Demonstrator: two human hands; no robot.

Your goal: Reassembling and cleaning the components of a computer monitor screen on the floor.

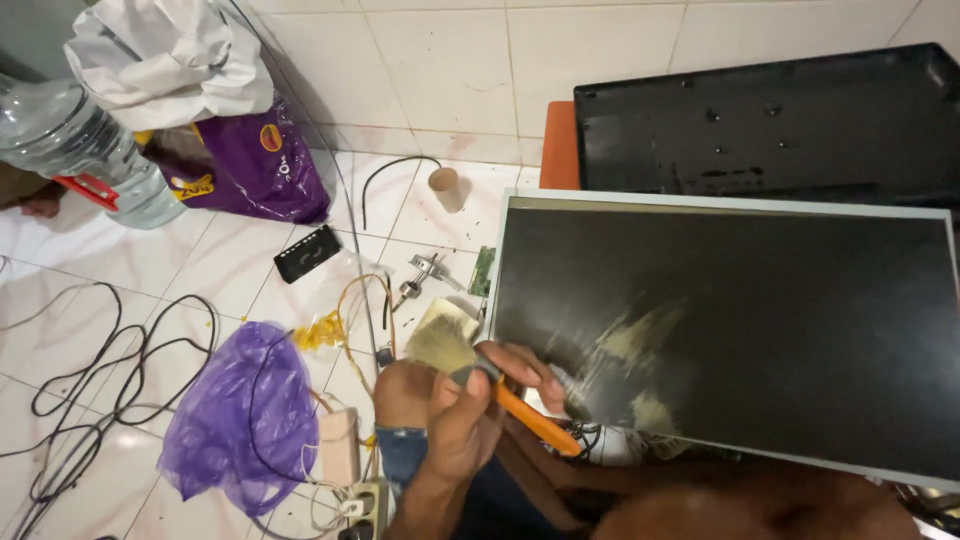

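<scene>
Just right of the grip, touching the fingertips: lower-left corner of the dark display panel [730, 330], lying flat, long axis running left-right away from the hand. Left hand [455, 405] closed tight around the paintbrush [480, 375]; orange handle juts down-right out of the fist, pale bristles fan up-left, pointing away from the panel. Brush axis sits diagonal to the panel's near edge. Right hand not identifiable; only a bare limb under the panel's near edge, so cannot tell its state. Left hand is clearly the nearer one. Dusty smears on the panel just right of the knuckles. Purple plastic bag [240, 420] well left of the grip.
</scene>
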